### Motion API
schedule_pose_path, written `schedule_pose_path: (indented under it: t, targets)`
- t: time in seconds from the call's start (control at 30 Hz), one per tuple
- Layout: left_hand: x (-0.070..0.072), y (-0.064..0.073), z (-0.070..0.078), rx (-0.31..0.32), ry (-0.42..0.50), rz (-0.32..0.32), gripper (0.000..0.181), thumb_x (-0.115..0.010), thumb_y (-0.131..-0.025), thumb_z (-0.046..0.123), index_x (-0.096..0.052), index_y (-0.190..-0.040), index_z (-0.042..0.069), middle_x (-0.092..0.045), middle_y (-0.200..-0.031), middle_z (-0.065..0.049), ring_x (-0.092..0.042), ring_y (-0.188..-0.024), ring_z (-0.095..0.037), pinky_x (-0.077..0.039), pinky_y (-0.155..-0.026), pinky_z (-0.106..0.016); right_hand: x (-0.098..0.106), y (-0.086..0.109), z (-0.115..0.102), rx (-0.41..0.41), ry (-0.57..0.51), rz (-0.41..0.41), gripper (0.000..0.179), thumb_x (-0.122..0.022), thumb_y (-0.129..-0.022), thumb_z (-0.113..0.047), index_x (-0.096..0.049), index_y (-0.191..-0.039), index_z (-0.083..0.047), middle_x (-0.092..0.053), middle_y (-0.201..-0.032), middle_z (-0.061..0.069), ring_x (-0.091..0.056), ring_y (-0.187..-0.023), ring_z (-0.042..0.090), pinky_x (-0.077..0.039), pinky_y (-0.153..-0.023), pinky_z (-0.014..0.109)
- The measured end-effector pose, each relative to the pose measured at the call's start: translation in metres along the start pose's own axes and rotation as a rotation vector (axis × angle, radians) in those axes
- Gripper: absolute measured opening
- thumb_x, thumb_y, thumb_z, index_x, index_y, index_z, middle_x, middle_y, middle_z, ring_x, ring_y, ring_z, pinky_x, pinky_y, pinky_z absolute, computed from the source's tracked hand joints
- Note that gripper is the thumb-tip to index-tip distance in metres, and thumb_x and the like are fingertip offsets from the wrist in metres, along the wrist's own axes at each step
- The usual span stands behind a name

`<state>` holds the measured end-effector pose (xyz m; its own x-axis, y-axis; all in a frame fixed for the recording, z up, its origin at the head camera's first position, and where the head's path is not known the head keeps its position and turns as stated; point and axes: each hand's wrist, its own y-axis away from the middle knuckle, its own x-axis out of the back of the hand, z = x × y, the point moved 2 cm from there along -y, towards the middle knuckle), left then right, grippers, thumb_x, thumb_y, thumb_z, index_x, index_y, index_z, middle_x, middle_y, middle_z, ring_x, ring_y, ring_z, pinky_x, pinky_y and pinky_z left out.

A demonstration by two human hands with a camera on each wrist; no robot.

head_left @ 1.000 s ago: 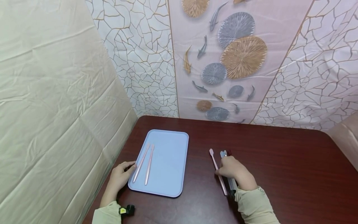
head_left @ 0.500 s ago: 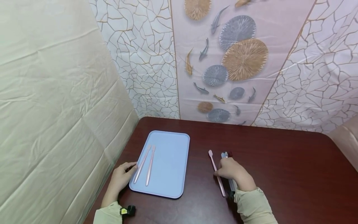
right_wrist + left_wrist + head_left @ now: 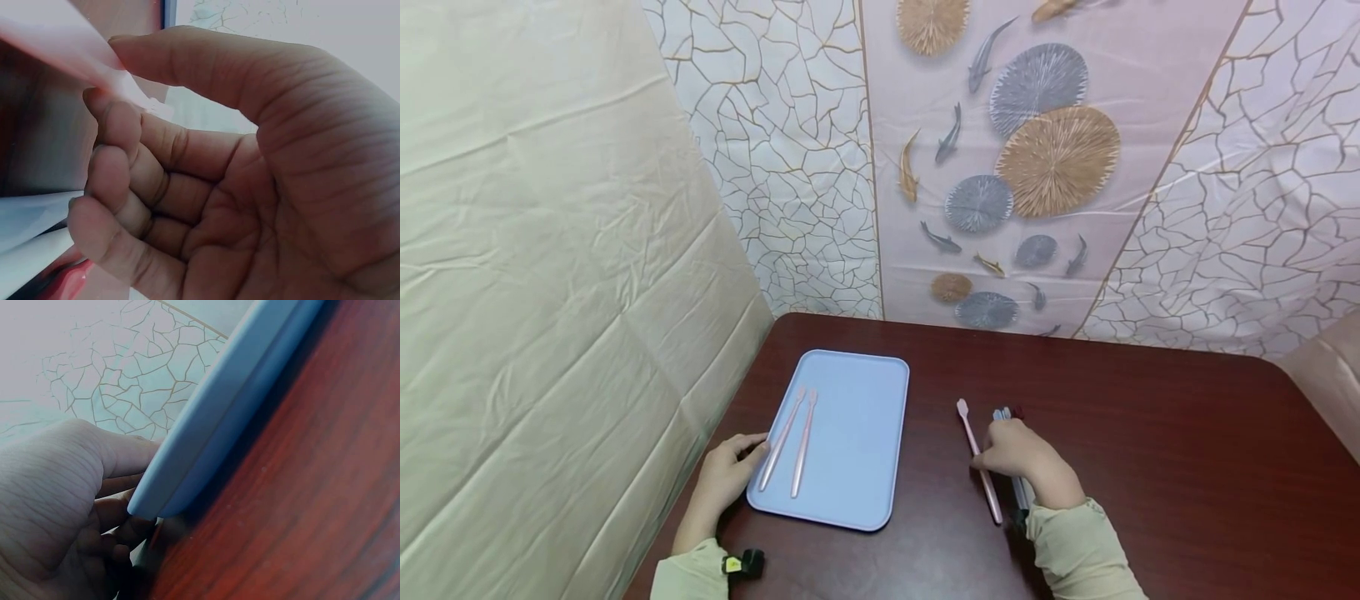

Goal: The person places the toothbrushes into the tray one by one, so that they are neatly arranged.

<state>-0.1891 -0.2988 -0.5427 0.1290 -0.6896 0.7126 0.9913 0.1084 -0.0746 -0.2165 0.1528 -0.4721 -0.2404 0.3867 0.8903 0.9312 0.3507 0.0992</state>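
My left hand (image 3: pixel 722 479) grips the left edge of a light blue tray (image 3: pixel 857 450). In the left wrist view its thumb lies on the tray rim (image 3: pixel 206 412), with fingers curled below. Two pink toothbrushes, one at the left (image 3: pixel 783 437) and one beside it (image 3: pixel 802 446), lie on the tray, heads away from me. To the right of the tray, my right hand (image 3: pixel 1026 458) pinches a third pink toothbrush (image 3: pixel 991 498) between thumb and index finger, close over the table. The right wrist view shows its pink handle (image 3: pixel 56 37) large and blurred.
Under and beside my right hand lie bluish-white toothbrushes (image 3: pixel 1021 493) and a dark red one (image 3: pixel 1017 412), partly hidden by the hand. The dark red-brown table (image 3: pixel 1180 450) ends at a patterned cloth backdrop (image 3: pixel 820 167). A beige cloth wall (image 3: pixel 565 292) borders the left side.
My right hand has shifted slightly left with the pink toothbrush, drawing it a little away from the other toothbrushes. The left hand keeps its place on the tray.
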Motion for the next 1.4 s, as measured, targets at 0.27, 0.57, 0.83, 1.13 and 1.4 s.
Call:
schedule_pose_path:
  t: [0.27,0.57,0.83,1.13,1.4]
  targets:
    - [-0.001,0.0,0.001,-0.01,0.002,-0.002,0.035,-0.065,-0.1,0.033,-0.071,-0.128,0.014,-0.07,-0.116,-0.005,-0.062,-0.104,-0.022,-0.048,-0.085,-0.043,-0.001,-0.001,-0.002,0.012,-0.041,-0.004,0.032,-0.08,-0.075,-0.017,-0.061,-0.05,-0.013,-0.041,-0.045,-0.015,-0.038,-0.048,0.009,-0.037,-0.049,0.028]
    - [0.0,-0.001,0.001,-0.016,0.005,0.007,0.034,-0.065,-0.099,0.031,-0.071,-0.127,0.013,-0.07,-0.117,-0.006,-0.063,-0.103,-0.023,-0.047,-0.086,-0.043,0.001,-0.005,-0.009,0.023,-0.044,-0.041,0.038,-0.08,-0.08,-0.016,-0.058,-0.048,-0.013,-0.035,-0.045,-0.013,-0.03,-0.046,0.007,-0.031,-0.048,0.026]
    - [0.001,-0.001,0.001,-0.018,-0.005,0.004,0.034,-0.065,-0.1,0.032,-0.071,-0.127,0.012,-0.07,-0.117,-0.006,-0.063,-0.104,-0.024,-0.048,-0.087,-0.044,0.004,-0.012,-0.018,0.032,0.007,-0.033,0.03,-0.08,-0.078,-0.018,-0.064,-0.053,-0.011,-0.047,-0.047,-0.01,-0.04,-0.051,0.01,-0.041,-0.059,0.031]
    - [0.002,-0.002,-0.001,-0.019,0.005,0.01,0.034,-0.065,-0.1,0.031,-0.072,-0.127,0.012,-0.07,-0.12,-0.008,-0.062,-0.112,-0.029,-0.047,-0.093,-0.051,-0.006,-0.031,-0.048,-0.024,-0.035,-0.028,0.024,-0.079,-0.079,-0.021,-0.069,-0.058,-0.012,-0.057,-0.051,-0.006,-0.048,-0.052,0.012,-0.045,-0.055,0.031]
    - [0.0,-0.002,0.001,-0.012,0.009,0.004,0.034,-0.065,-0.099,0.032,-0.072,-0.127,0.013,-0.069,-0.122,-0.008,-0.062,-0.114,-0.03,-0.048,-0.093,-0.051,-0.022,-0.05,-0.079,-0.003,-0.098,-0.007,0.031,-0.078,-0.079,-0.02,-0.067,-0.053,-0.009,-0.042,-0.042,-0.01,-0.036,-0.046,0.01,-0.034,-0.047,0.028]
